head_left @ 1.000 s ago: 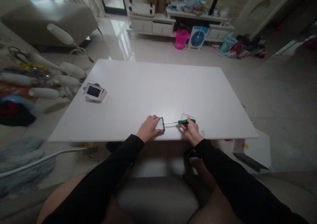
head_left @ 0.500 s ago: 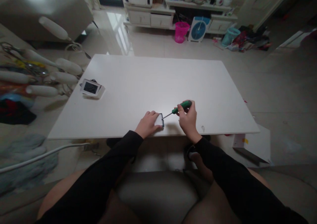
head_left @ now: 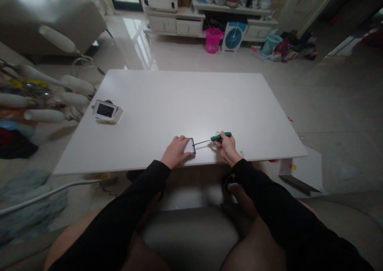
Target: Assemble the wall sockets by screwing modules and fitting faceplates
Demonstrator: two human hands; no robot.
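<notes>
My left hand (head_left: 176,151) lies on a small flat device with a dark rim (head_left: 191,146) near the front edge of the white table (head_left: 185,103), fingers curled over it and holding it down. My right hand (head_left: 228,148) is closed round the green handle of a screwdriver (head_left: 220,136). The thin metal shaft runs left, almost flat, and its tip meets the right edge of the device. Most of the device is hidden under my left hand.
A small white gadget with a dark screen (head_left: 106,111) lies at the table's left edge. A tiny pale scrap (head_left: 241,153) sits right of my right hand. White rods of a rack (head_left: 44,99) stand left of the table. A pink bin (head_left: 213,40) and fan (head_left: 232,37) stand beyond.
Half a second ago my right hand had raised the screwdriver handle, shaft slanting down to the device; now the handle is lowered and the shaft lies nearly flat again. My left hand has stayed on the device.
</notes>
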